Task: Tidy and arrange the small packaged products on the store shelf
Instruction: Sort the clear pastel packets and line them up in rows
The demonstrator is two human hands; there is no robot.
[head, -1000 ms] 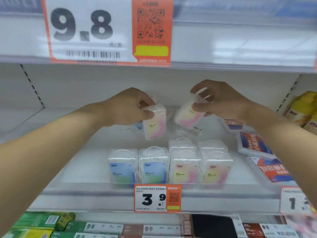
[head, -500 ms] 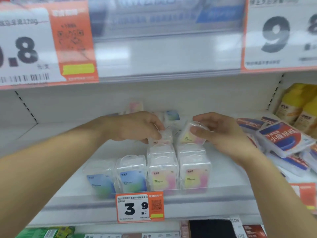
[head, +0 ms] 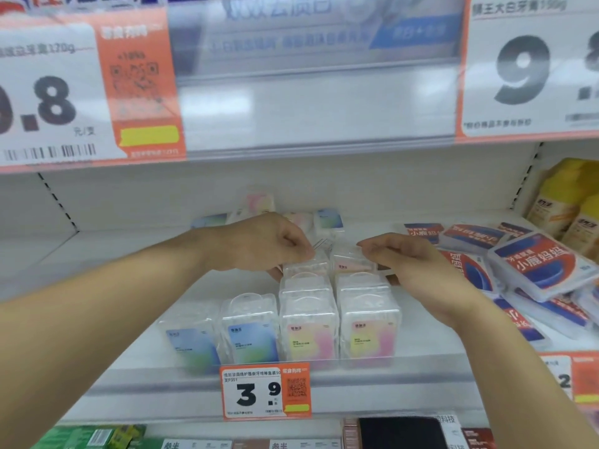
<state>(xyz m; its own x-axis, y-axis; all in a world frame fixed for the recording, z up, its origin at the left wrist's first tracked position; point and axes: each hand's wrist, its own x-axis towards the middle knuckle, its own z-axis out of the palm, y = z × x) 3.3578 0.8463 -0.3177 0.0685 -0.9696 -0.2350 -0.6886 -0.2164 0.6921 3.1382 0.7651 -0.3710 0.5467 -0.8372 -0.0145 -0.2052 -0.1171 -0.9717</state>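
Small clear plastic packs stand in rows at the front of the white shelf (head: 129, 319): two blue-green packs (head: 249, 335) on the left, two rows of pink-yellow packs (head: 311, 332) on the right. My left hand (head: 269, 244) grips a clear pack (head: 304, 265) at the back of the left pink row. My right hand (head: 418, 264) holds a pink-labelled pack (head: 351, 262) at the back of the right pink row. Both packs sit low, touching the packs in front. More loose packs (head: 327, 218) lie behind my hands.
Flat red-and-blue boxes (head: 538, 267) lie piled on the shelf's right side, with yellow packages (head: 570, 202) behind them. A 3.9 price tag (head: 265, 393) hangs on the shelf edge. The upper shelf rail with big price tags (head: 525, 69) overhangs close above.
Both hands came down from holding the two packs in the air and brought them to the back of the pink rows. The view shifted left and closer.
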